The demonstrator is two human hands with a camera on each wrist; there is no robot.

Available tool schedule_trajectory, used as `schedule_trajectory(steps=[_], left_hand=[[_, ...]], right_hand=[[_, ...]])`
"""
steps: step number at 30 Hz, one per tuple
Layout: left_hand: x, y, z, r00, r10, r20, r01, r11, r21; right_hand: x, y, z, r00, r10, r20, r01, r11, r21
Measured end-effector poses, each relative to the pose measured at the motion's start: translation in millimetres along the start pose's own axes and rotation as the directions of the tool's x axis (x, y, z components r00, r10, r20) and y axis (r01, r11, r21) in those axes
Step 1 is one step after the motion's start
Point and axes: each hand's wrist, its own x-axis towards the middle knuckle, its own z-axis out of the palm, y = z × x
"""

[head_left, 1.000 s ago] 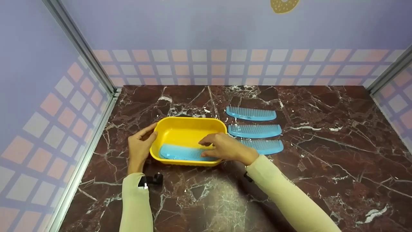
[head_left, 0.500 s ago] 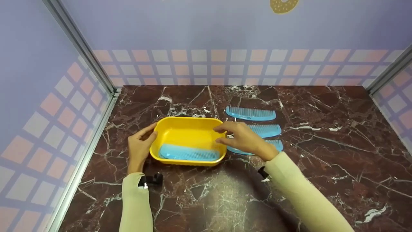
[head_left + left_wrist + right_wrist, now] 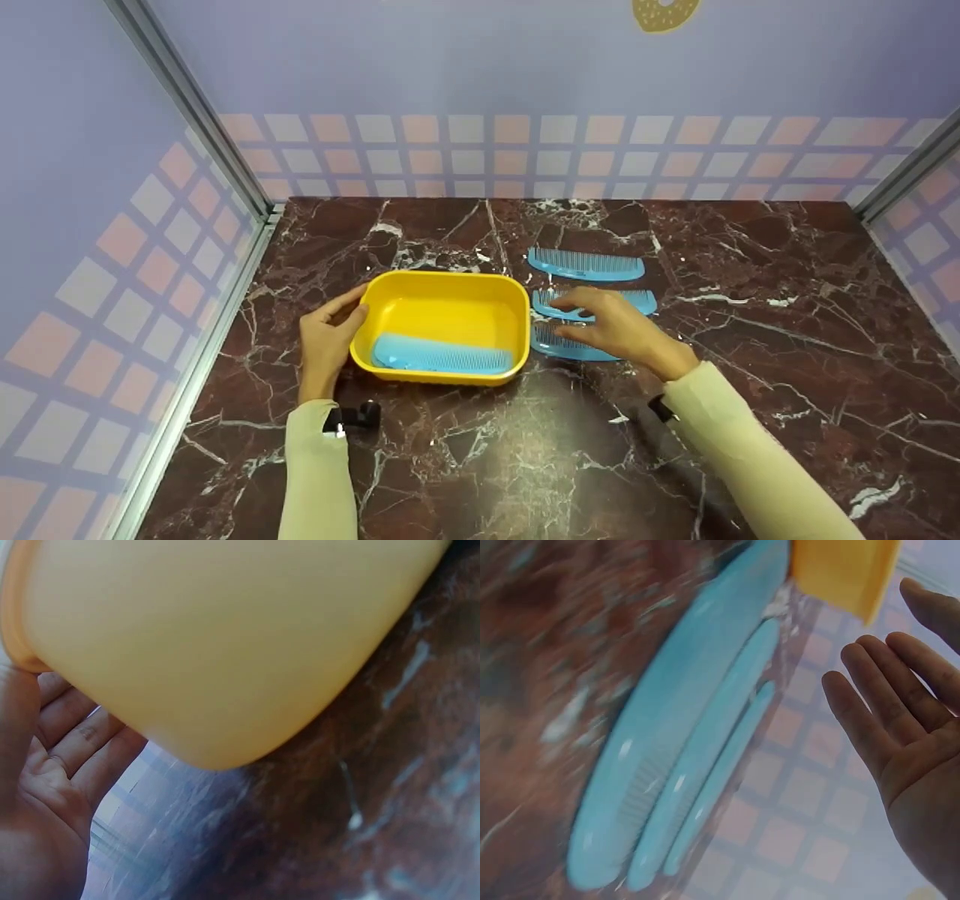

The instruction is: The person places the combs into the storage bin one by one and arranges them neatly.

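A yellow plastic tub stands on the dark red marbled table. One light blue comb lies inside it along the near wall. My left hand holds the tub's left end, thumb at the rim and fingers against the outer wall. To the right of the tub lie three blue combs: a far comb, a middle comb and a near comb. Above the middle and near combs hovers my right hand, fingers spread and holding nothing. It partly covers both. In the right wrist view its palm shows bare.
The marbled tabletop reaches to a tiled back wall. A metal-edged side panel borders the table on the left. Black wrist straps with a camera sit at the cuffs.
From over the comb in the tub, my right hand has moved right, out past the rim, to above the combs on the table. My left hand and the tub have stayed in place.
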Motion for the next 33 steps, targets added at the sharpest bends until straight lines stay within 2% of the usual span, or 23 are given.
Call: schedule_trajectory(steps=[7, 14, 21, 28, 33], left_hand=[[0.3, 1.5, 0.5, 1.0, -0.012, 0.001, 0.012, 1.0, 0.003], [0.6, 0.5, -0.4, 1.0, -0.019, -0.002, 0.019, 1.0, 0.0], [0.5, 0.4, -0.1, 1.0, -0.026, 0.002, 0.026, 0.999, 0.022], [0.4, 0.0, -0.9, 1.0, -0.009, 0.005, 0.009, 1.0, 0.006], [1.0, -0.4, -0.1, 1.0, -0.007, -0.003, 0.007, 1.0, 0.006]], right_hand=[[-21, 21, -7, 0.998, 0.055, 0.009, -0.054, 0.995, -0.083], [-40, 37, -17, 0.998, 0.059, 0.005, -0.057, 0.983, -0.173], [-57, 50, -25, 0.996, 0.094, -0.012, -0.094, 0.963, -0.252], [-63, 57, -27, 0.995, 0.098, 0.025, -0.089, 0.966, -0.242], [-65, 57, -29, 0.993, 0.108, 0.044, -0.092, 0.955, -0.281]])
